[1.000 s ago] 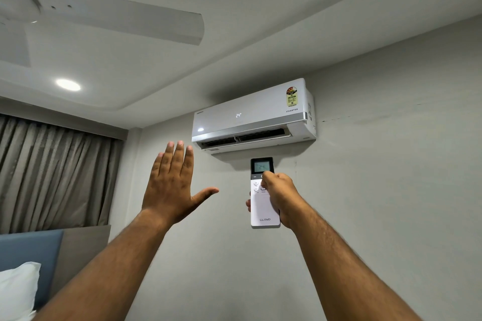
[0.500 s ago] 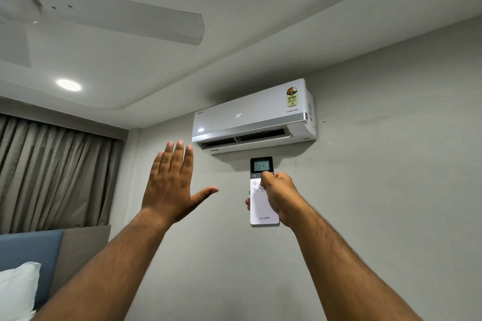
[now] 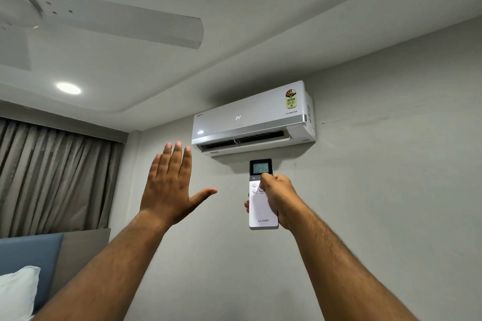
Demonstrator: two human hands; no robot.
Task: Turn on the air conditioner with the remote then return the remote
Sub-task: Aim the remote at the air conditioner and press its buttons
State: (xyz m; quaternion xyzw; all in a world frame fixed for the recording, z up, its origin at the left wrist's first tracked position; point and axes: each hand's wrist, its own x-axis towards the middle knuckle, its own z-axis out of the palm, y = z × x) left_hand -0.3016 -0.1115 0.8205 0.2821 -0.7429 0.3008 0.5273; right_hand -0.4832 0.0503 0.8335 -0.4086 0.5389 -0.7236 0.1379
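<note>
A white air conditioner [image 3: 250,118] hangs high on the wall, its front showing a lit "24" and its lower flap slightly open. Just below it my right hand [image 3: 280,199] holds a white remote [image 3: 260,212] upright, thumb on the buttons under its dark lit screen. My left hand [image 3: 173,185] is raised to the left of the remote, palm toward the unit, fingers straight and thumb spread, holding nothing.
A white ceiling fan [image 3: 104,21] sits at the upper left beside a round ceiling light [image 3: 68,88]. Grey curtains [image 3: 52,177] cover the left wall. A blue headboard [image 3: 28,255] and white pillow [image 3: 15,292] show at the lower left.
</note>
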